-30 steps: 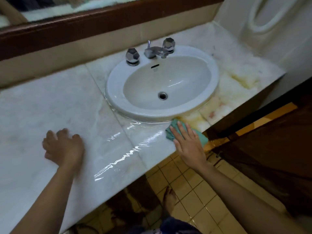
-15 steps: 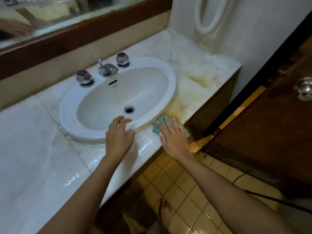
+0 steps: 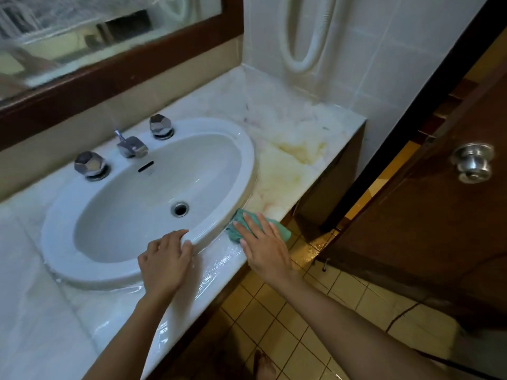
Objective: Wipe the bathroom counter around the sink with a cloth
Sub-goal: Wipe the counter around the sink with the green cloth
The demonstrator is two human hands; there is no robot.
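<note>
A white oval sink [image 3: 225, 138] is set into a pale marble counter [image 3: 296, 127]. My right hand [image 3: 263, 248] presses a green cloth [image 3: 279, 230] flat against the counter's front edge, right beside the sink's near-right rim. Its fingers lie straight over the cloth. My left hand [image 3: 166, 260] rests on the sink's front rim, fingertips on the rim's edge, holding nothing. The counter in front of the sink shines wet. Yellow-brown stains mark the marble to the right of the sink.
A chrome tap [image 3: 130, 146] and two faceted knobs [image 3: 90, 164] stand behind the basin. A wood-framed mirror [image 3: 109, 37] hangs above. A brown door [image 3: 439, 229] with a metal knob [image 3: 473, 163] stands open close on the right. Yellow floor tiles [image 3: 288, 338] lie below.
My left hand left the bare counter at the left and came to the sink's front rim. My right hand kept the cloth by the sink's right front while my view swung right.
</note>
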